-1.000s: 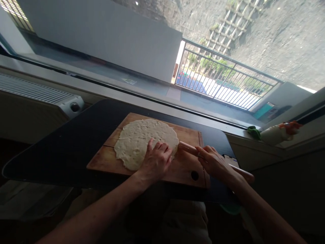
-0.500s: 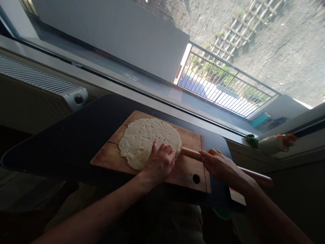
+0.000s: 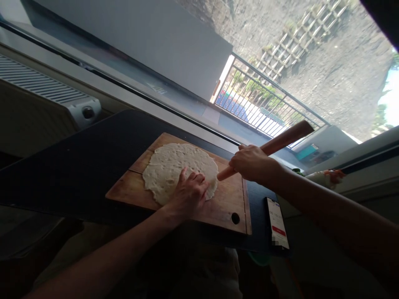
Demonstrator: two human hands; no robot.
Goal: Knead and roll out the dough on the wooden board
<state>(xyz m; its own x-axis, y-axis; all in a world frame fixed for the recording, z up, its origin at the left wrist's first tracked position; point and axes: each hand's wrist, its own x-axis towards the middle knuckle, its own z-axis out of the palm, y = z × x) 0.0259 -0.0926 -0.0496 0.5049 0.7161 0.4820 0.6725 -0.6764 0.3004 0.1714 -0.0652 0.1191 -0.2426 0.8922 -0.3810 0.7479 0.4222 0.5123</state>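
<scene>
A flat, roughly round sheet of dough [image 3: 166, 168] with a bumpy surface and uneven edge lies on a wooden cutting board [image 3: 222, 209]. My left hand [image 3: 188, 194] rests on the near right part of the dough, index finger stretched out and the others bent. My right hand [image 3: 251, 162] is wrapped round a wooden rolling pin [image 3: 288, 139]. The pin slants up to the right, and its lower end is close to the right edge of the dough. I cannot tell whether that end touches the dough.
The board sits on a dark table [image 3: 93, 153] beside a window. A phone [image 3: 277, 224] lies to the right of the board, near the table edge. A radiator [image 3: 46, 89] stands at the left. Beyond the glass is a metal railing [image 3: 258, 99].
My right hand has moved up and left, swinging the rolling pin's far end upward from its low right position. The phone has come into fuller view. My left hand remains on the dough.
</scene>
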